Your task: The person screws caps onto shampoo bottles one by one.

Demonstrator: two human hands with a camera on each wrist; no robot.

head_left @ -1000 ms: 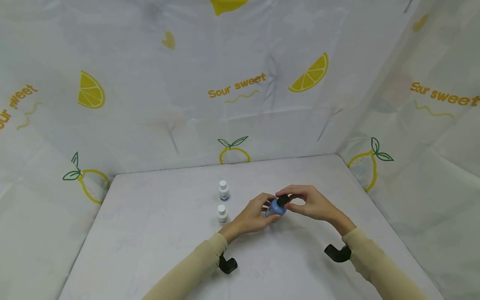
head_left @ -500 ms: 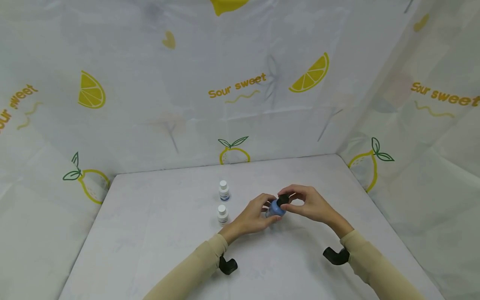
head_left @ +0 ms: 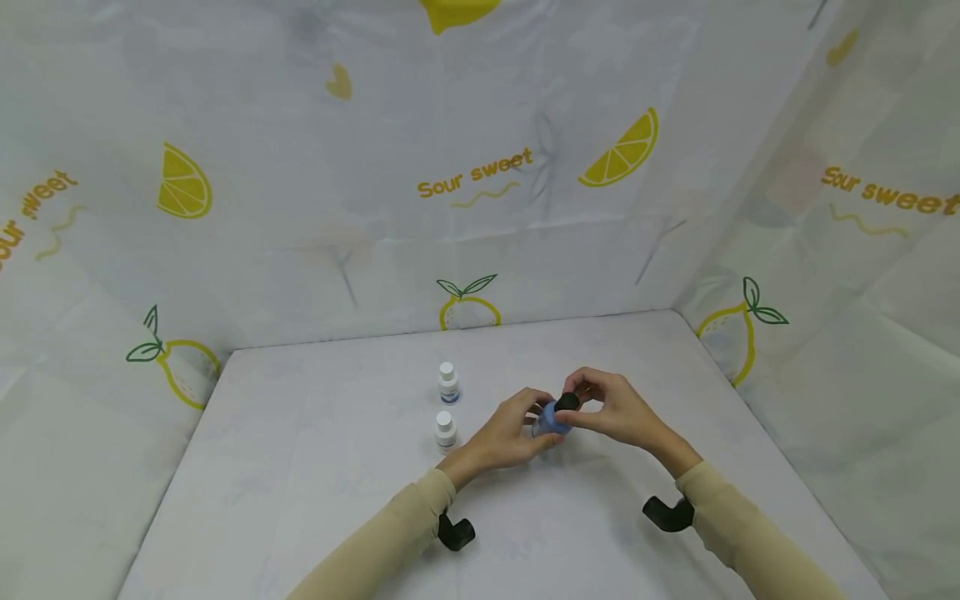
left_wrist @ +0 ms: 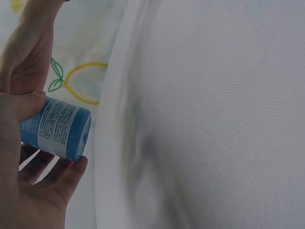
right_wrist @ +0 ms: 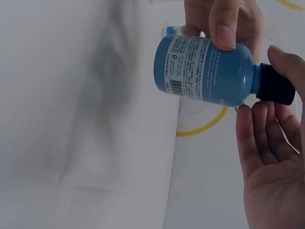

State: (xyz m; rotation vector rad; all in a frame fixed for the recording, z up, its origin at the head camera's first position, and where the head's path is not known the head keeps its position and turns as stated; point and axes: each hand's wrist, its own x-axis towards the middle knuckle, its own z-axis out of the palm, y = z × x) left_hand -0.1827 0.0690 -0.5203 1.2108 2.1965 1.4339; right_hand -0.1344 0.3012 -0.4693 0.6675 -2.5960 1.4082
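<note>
A blue bottle [head_left: 552, 419] with a printed white label [right_wrist: 186, 67] is tilted above the table, its black cap [right_wrist: 276, 85] toward the right hand. The left hand [head_left: 504, 430] grips the bottle's body, thumb on one side and fingers on the other. In the left wrist view the bottle's base [left_wrist: 82, 136] faces away from the arms. The right hand [head_left: 624, 410] pinches the black cap between thumb and fingers, and its fingertips [right_wrist: 244, 112] lie close to the bottle's shoulder. Part of the cap is hidden by the thumb.
Two small white bottles stand on the white table [head_left: 315, 467], left of the hands: a farther one [head_left: 448, 385] and a nearer one [head_left: 446, 431] close to the left wrist. A lemon-print curtain [head_left: 300, 167] encloses the back and sides.
The right hand's thumb and fingers have shifted round the cap, and its wrist has moved slightly left. The left hand and blue bottle stay nearly in place.
</note>
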